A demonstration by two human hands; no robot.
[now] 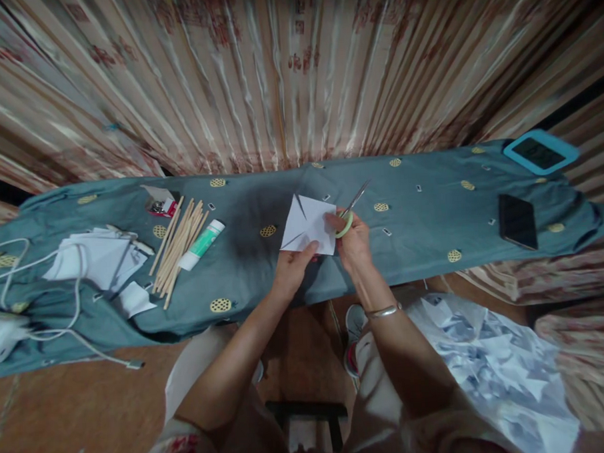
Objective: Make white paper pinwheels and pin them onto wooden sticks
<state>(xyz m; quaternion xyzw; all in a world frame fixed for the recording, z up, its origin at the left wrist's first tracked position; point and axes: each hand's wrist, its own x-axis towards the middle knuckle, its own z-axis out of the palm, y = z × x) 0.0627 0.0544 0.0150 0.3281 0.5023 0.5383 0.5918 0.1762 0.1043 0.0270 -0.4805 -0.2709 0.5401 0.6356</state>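
Observation:
Over the cloth-covered table I hold a white square of paper (pixel 314 216) with slits cut in from its corners. My left hand (pixel 292 270) pinches the lower edge, its thumb lying on top of the sheet. At the right edge, my right hand (pixel 353 241) has a pair of scissors (pixel 344 224) with pale green handles, and its thumb rests on the paper too. The scissor blades point up and to the right, away from the sheet. Fingers under the paper are hidden.
On the left lie wooden sticks (pixel 179 248), a glue stick (pixel 201 244), a small red box (pixel 161 204), stacked paper (pixel 100 255) and white cables (pixel 77 290). A black phone (pixel 517 222) and blue-framed device (pixel 539 151) are right. A bag of paper scraps (pixel 498 358) stands below.

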